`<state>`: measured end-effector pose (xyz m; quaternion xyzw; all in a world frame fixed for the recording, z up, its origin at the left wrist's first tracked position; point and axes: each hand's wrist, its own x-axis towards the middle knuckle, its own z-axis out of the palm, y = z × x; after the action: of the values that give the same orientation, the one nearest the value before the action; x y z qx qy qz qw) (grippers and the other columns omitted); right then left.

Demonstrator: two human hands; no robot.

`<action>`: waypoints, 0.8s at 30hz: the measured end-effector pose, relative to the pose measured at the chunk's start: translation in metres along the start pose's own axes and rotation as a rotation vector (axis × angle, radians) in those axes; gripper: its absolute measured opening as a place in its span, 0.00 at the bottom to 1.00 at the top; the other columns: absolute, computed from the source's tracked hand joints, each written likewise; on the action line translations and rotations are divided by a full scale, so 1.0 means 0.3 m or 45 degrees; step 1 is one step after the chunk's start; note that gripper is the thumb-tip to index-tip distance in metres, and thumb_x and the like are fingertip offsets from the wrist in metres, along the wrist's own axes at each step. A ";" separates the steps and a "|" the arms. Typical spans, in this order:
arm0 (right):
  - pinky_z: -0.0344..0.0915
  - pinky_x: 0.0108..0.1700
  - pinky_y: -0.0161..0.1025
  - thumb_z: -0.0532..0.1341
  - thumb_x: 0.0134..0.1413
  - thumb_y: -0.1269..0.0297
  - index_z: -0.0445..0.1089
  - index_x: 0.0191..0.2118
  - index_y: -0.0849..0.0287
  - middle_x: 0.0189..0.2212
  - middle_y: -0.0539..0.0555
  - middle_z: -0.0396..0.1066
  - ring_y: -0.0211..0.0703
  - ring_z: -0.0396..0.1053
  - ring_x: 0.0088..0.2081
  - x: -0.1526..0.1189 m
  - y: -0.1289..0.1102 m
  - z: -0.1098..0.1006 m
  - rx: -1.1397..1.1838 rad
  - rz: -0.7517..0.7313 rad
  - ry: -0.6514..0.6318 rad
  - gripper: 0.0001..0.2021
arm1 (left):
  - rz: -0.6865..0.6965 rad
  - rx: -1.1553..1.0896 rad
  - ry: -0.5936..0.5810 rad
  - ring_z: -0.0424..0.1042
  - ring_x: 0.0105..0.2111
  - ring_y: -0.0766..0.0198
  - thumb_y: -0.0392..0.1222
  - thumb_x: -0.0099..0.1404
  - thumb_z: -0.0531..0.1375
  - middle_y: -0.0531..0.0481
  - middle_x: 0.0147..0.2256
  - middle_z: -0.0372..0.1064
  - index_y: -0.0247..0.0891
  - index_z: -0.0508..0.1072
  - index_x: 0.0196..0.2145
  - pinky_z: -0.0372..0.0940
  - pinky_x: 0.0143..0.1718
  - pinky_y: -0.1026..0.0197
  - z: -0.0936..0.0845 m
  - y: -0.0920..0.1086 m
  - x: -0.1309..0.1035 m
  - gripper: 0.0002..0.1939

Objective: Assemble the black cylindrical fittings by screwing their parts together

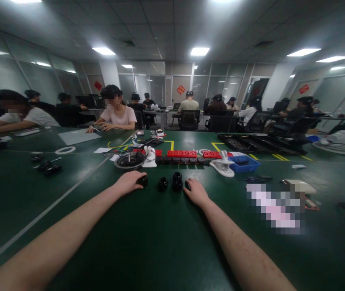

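Green table, row of red blocks across the far side, blue bin right of it. Our left hand is curled around a glossy black round part, thumb on the near side. Our right hand has its fingers curved over a dark piece, mostly hidden; we can't tell if it's gripped. Three loose black cylinders sit between our hands. Our judgement: low wrists, light even pressure around the sides; lopsided pinching could tip or roll them.
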<state>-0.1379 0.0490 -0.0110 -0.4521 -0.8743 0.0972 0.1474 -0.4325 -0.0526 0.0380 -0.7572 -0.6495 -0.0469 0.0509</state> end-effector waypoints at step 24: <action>0.50 0.52 0.39 0.50 0.52 0.61 0.65 0.46 0.61 0.50 0.58 0.60 0.45 0.56 0.51 -0.009 0.008 -0.017 0.045 -0.017 0.039 0.17 | -0.038 -0.109 0.013 0.50 0.55 0.53 0.45 0.51 0.60 0.47 0.54 0.53 0.49 0.57 0.51 0.37 0.53 0.37 -0.085 0.319 -0.485 0.29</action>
<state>-0.1327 0.0483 -0.0074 -0.4450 -0.8731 0.1045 0.1695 -0.3601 -0.2130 0.0417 -0.7487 -0.6578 -0.0793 0.0209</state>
